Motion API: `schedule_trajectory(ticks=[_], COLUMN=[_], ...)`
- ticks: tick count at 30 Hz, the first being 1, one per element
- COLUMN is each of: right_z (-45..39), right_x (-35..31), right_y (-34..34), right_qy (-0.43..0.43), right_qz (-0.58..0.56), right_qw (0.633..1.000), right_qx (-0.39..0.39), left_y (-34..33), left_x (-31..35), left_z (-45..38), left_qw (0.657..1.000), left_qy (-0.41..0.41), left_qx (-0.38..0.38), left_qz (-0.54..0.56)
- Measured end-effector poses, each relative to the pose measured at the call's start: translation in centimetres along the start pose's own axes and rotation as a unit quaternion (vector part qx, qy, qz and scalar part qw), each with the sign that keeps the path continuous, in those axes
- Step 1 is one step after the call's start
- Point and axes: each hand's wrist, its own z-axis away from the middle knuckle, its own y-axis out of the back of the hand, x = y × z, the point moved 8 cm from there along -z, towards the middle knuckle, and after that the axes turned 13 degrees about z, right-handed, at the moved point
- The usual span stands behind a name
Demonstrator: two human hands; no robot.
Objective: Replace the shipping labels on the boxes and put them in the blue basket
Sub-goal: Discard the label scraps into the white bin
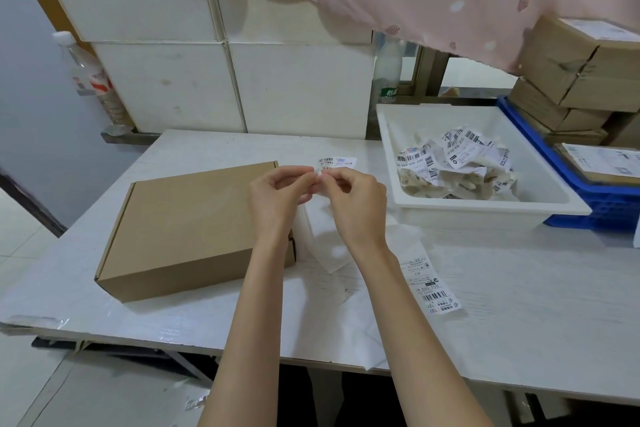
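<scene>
Nearest the front edge of the bench (519, 340), a printed label (433, 282) lies flat, right of the forearms. Above it the left hand (277, 196) and right hand (356, 204) meet fingertip to fingertip, both pinching the top edge of a white label sheet (323, 246) that hangs down between them (apparently peeling label from backing). If the pinch slips or the pull runs crooked, the label could tear or fold and stick to itself.

The bare cardboard box (194, 229) sits just left of the hands, toward the bench's left edge; a curled label pressed on hastily would likely wrinkle.

Farther right, a white tray (485, 208) holds crumpled old labels. Beyond it, at the far right corner, the blue basket (595, 198) already holds a box, so the tray crowds the path there.
</scene>
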Motion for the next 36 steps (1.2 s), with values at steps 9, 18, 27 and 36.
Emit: schedule_trajectory(ticks=[9,18,27,36], right_z=[0.2,0.1,0.0,-0.3], right_x=[0.4,0.4,0.6,1.3], right_y=[-0.4,-0.5,-0.7,-0.3], right_qy=[0.009,0.026,0.009,-0.035], right_qz=[0.011,0.030,-0.020,-0.002], right_qw=[1.000,0.999,0.999,0.999], right_qx=[0.005,-0.007,-0.033,-0.016], left_y=[-0.4,-0.8,-1.4,-2.0], left_x=[-0.8,-0.8,0.1,0.2], left_z=[-0.1,-0.2,-0.2,-0.1], left_qw=[0.999,0.998,0.980,0.963], left_qy=[0.015,-0.011,-0.107,-0.149], left_qx=[-0.025,-0.029,-0.058,-0.087], left_qz=[-0.026,-0.048,-0.159,-0.208])
